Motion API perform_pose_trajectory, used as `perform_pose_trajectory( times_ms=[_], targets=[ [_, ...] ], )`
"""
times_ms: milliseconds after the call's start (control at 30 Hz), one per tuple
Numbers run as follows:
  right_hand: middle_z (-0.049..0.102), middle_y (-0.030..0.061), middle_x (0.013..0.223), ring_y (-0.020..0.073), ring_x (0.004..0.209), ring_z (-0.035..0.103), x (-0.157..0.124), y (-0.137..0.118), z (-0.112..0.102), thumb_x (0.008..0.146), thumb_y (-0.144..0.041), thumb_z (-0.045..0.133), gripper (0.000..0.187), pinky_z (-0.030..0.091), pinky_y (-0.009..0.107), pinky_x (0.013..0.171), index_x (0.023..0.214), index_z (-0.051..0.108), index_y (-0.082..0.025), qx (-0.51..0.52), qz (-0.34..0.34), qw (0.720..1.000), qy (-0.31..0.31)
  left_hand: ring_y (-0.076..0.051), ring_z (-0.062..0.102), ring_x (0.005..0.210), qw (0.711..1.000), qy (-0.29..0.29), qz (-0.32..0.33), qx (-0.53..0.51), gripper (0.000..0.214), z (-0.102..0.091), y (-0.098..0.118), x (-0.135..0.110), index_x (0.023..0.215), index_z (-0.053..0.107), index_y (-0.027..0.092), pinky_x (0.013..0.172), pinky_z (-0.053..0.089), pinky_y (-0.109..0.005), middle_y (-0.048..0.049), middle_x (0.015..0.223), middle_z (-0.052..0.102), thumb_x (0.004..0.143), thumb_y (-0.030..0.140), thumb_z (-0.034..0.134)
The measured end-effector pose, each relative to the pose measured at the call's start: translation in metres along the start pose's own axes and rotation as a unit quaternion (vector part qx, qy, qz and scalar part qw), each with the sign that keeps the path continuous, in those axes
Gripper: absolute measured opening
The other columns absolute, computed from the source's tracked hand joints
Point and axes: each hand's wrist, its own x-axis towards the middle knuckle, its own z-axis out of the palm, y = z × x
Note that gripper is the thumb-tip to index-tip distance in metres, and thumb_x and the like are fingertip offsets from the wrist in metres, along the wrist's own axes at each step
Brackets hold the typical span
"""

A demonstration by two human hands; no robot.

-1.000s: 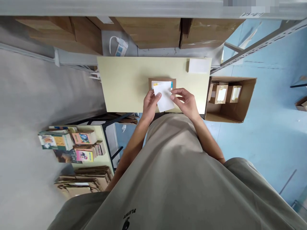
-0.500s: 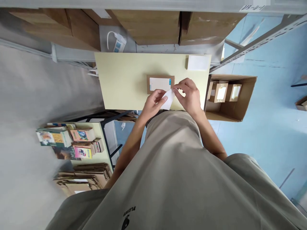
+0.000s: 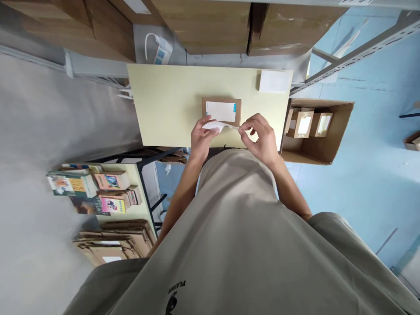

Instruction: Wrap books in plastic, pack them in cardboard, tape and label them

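Observation:
A curved white paper label (image 3: pixel 220 125) stretches between my two hands, just in front of a small cardboard box. My left hand (image 3: pixel 201 138) grips its left end between thumb and fingers. At its right end, my right hand (image 3: pixel 260 136) pinches the edge with thumb and forefinger. The cardboard box (image 3: pixel 204 104) lies on the pale yellow table (image 3: pixel 164 105), and a white label with a blue corner (image 3: pixel 219 110) is on its top. Part of the box's near side is hidden by the paper and my left hand.
A white stack of paper (image 3: pixel 274 82) lies at the table's back right corner. Right of the table stands an open carton (image 3: pixel 339 135) with small boxes inside. A power strip (image 3: pixel 163 51) and large cartons (image 3: pixel 203 28) sit behind. Books (image 3: pixel 111 180) and flattened cardboard (image 3: pixel 114 245) are at left.
My hands have moved apart, the left one shifting left. The white paper, which hung down between them, is now drawn out sideways, seen nearly edge-on.

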Motion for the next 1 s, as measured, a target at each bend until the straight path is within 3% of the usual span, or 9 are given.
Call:
perform_pose_trajectory(
  times_ms=[67,167,367,500,600,800,1000],
  targets=[
    [0.075,0.0072,0.109,0.0298,0.108,0.072,0.000,-0.003,-0.002,0.113,-0.064,0.077,0.033,0.070,0.047,0.089,0.105,0.079,-0.032,0.026,0.024,0.999,0.011,-0.027,0.084,0.121,0.999,0.011,-0.022,-0.026,0.073,0.000,-0.002,-0.003,0.135,0.075,0.034,0.105,0.071,-0.041,-0.0071,0.120,0.083,0.084,0.078,0.102],
    [0.075,0.0055,0.107,0.0272,0.106,0.073,0.003,0.003,0.001,0.112,-0.068,0.077,0.038,0.069,0.045,0.090,0.102,0.078,-0.031,0.047,0.055,0.997,0.034,-0.026,0.083,0.119,0.999,0.017,-0.031,-0.041,0.069,-0.001,-0.003,-0.006,0.123,0.075,0.031,0.102,0.070,-0.039,-0.0056,0.111,0.081,0.084,0.081,0.101],
    [0.078,0.0052,0.107,0.0238,0.102,0.074,0.016,0.055,0.023,0.106,-0.079,0.080,0.052,0.067,0.042,0.091,0.101,0.077,-0.027,0.091,0.125,0.985,0.075,-0.020,0.081,0.099,0.998,0.041,-0.045,-0.010,0.061,-0.010,-0.011,0.008,0.106,0.074,0.027,0.089,0.070,-0.034,-0.0039,0.097,0.079,0.095,0.084,0.092],
    [0.076,0.0045,0.099,0.0233,0.098,0.072,0.031,0.094,0.042,0.101,-0.088,0.080,0.062,0.066,0.043,0.095,0.096,0.074,-0.027,0.099,0.157,0.979,0.080,-0.018,0.077,0.083,0.998,0.044,-0.032,0.043,0.060,-0.022,-0.018,0.036,0.098,0.075,0.027,0.080,0.069,-0.031,-0.0016,0.087,0.076,0.093,0.082,0.096],
    [0.074,0.0035,0.094,0.0227,0.095,0.071,0.043,0.114,0.054,0.102,-0.090,0.078,0.064,0.065,0.043,0.095,0.093,0.072,-0.027,0.092,0.164,0.979,0.074,-0.020,0.078,0.084,0.996,0.046,-0.007,0.082,0.062,-0.030,-0.021,0.066,0.093,0.075,0.026,0.079,0.069,-0.033,-0.0019,0.085,0.077,0.088,0.083,0.099],
    [0.075,0.0037,0.095,0.0227,0.096,0.073,0.064,0.131,0.068,0.103,-0.090,0.077,0.064,0.065,0.042,0.097,0.092,0.072,-0.028,0.075,0.170,0.978,0.099,-0.026,0.080,0.097,0.990,0.018,0.039,0.135,0.050,-0.039,-0.023,0.119,0.090,0.078,0.024,0.094,0.068,-0.039,-0.0054,0.086,0.077,0.090,0.067,0.103],
    [0.073,0.0027,0.091,0.0214,0.088,0.070,0.066,0.143,0.074,0.102,-0.097,0.071,0.069,0.063,0.040,0.090,0.091,0.070,-0.029,0.045,0.165,0.980,0.096,-0.023,0.073,0.086,0.990,-0.006,0.042,0.132,0.045,-0.045,-0.039,0.136,0.085,0.078,0.026,0.090,0.065,-0.037,-0.0040,0.084,0.077,0.087,0.062,0.104]
  ],
)
